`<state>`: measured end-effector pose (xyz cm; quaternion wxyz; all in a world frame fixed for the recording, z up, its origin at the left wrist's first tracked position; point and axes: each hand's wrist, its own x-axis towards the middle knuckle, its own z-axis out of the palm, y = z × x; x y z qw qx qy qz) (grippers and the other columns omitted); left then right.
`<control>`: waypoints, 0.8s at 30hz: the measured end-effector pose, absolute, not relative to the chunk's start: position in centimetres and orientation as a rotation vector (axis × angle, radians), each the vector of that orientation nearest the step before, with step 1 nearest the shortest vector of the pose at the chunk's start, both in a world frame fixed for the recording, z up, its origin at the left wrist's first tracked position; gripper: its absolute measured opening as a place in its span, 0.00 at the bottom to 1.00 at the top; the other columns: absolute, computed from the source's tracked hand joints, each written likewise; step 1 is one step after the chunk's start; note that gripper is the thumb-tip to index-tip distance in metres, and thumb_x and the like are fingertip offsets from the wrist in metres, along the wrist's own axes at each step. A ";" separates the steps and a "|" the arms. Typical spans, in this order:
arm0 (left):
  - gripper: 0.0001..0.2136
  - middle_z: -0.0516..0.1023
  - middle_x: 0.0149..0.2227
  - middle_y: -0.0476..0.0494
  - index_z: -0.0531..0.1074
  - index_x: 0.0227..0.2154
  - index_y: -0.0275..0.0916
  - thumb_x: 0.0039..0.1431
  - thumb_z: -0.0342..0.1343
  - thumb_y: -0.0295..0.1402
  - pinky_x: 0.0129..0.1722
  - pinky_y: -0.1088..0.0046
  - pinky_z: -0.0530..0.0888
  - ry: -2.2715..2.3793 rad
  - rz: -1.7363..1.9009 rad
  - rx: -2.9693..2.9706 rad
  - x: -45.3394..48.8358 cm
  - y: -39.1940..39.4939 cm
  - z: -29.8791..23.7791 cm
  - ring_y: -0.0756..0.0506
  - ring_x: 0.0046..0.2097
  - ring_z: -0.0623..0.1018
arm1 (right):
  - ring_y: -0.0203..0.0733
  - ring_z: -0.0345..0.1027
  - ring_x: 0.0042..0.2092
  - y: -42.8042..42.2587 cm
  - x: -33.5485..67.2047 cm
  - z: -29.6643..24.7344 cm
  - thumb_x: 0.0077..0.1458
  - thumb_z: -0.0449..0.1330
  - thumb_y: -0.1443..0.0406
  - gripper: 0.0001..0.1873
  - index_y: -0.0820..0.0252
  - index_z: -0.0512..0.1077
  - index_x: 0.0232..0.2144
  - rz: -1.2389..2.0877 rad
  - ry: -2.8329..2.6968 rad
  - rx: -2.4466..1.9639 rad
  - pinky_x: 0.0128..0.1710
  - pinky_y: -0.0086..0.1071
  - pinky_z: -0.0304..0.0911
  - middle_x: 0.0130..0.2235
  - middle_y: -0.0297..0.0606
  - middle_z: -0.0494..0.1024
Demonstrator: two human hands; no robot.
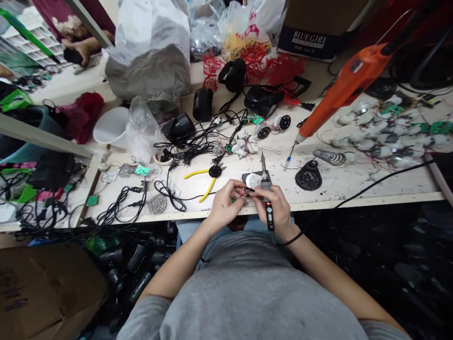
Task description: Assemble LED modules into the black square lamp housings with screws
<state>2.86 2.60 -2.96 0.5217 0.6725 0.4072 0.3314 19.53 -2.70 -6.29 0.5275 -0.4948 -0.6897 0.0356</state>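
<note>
Grey T-shirt [244,288] below hands [226,205] holding a soldering iron [269,212] and wire [246,192]

Head-worn view, facing forward and down, over the chest [247,288], onto a workbench [336,182]

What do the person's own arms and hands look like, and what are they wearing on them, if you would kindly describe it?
The left hand and right hand are bare, with no gloves. The forearms are uncovered below the short sleeves of a grey T-shirt. A thin black band circles the right wrist; the left wrist shows none.
</note>
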 end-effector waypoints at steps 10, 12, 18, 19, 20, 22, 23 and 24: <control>0.10 0.76 0.37 0.43 0.75 0.46 0.39 0.63 0.55 0.26 0.39 0.70 0.76 0.879 1.103 2.154 4.2 1.0 -3.7 0.47 0.40 0.76 | 0.43 0.74 0.41 -2.8 19.8 -5.3 0.57 0.64 0.73 0.24 0.53 0.66 0.54 0.136 -1.515 -1.243 0.39 0.39 0.74 0.39 0.37 0.76; 0.09 0.78 0.37 0.44 0.77 0.45 0.39 0.63 0.57 0.26 0.39 0.71 0.76 0.890 1.091 2.019 4.4 0.8 -3.5 0.48 0.38 0.78 | 0.44 0.74 0.41 -2.8 19.8 -5.3 0.57 0.63 0.73 0.24 0.53 0.66 0.54 0.125 -1.524 -1.238 0.38 0.39 0.74 0.41 0.38 0.75; 0.03 0.81 0.32 0.46 0.82 0.34 0.41 0.57 0.67 0.32 0.37 0.73 0.77 0.952 1.076 1.631 4.7 1.0 -3.3 0.49 0.35 0.80 | 0.45 0.74 0.42 -3.0 19.7 -5.4 0.57 0.61 0.74 0.24 0.53 0.67 0.54 0.129 -1.554 -1.213 0.39 0.41 0.75 0.40 0.39 0.76; 0.03 0.81 0.31 0.46 0.82 0.32 0.41 0.56 0.67 0.33 0.37 0.72 0.77 0.945 1.088 1.611 4.8 1.1 -3.3 0.48 0.35 0.80 | 0.45 0.74 0.42 -3.1 19.6 -5.3 0.57 0.61 0.74 0.24 0.53 0.67 0.54 0.130 -1.559 -1.212 0.39 0.41 0.75 0.40 0.39 0.77; 0.03 0.81 0.31 0.46 0.82 0.31 0.42 0.56 0.67 0.35 0.37 0.72 0.77 0.939 1.104 1.596 4.9 1.1 -3.3 0.48 0.35 0.80 | 0.45 0.74 0.42 -3.2 19.5 -5.2 0.57 0.60 0.74 0.23 0.53 0.67 0.54 0.130 -1.562 -1.214 0.40 0.42 0.75 0.41 0.39 0.77; 0.05 0.81 0.30 0.46 0.82 0.30 0.42 0.56 0.68 0.37 0.37 0.71 0.77 0.943 1.129 1.568 5.2 1.1 -3.1 0.48 0.35 0.80 | 0.45 0.74 0.43 -3.5 19.5 -4.9 0.58 0.59 0.74 0.22 0.53 0.68 0.53 0.122 -1.565 -1.233 0.41 0.41 0.75 0.42 0.41 0.77; 0.05 0.81 0.30 0.46 0.82 0.29 0.42 0.56 0.68 0.37 0.37 0.71 0.77 0.954 1.135 1.546 5.2 1.1 -3.0 0.48 0.35 0.80 | 0.45 0.75 0.44 -3.8 19.7 -4.6 0.58 0.60 0.74 0.21 0.54 0.68 0.53 0.117 -1.565 -1.250 0.41 0.41 0.75 0.42 0.41 0.77; 0.06 0.81 0.30 0.45 0.82 0.29 0.41 0.55 0.68 0.37 0.37 0.71 0.77 0.965 1.137 1.513 5.3 1.1 -3.0 0.47 0.35 0.80 | 0.45 0.75 0.44 -4.2 20.1 -4.3 0.58 0.61 0.73 0.20 0.55 0.69 0.52 0.112 -1.562 -1.272 0.41 0.40 0.75 0.42 0.42 0.77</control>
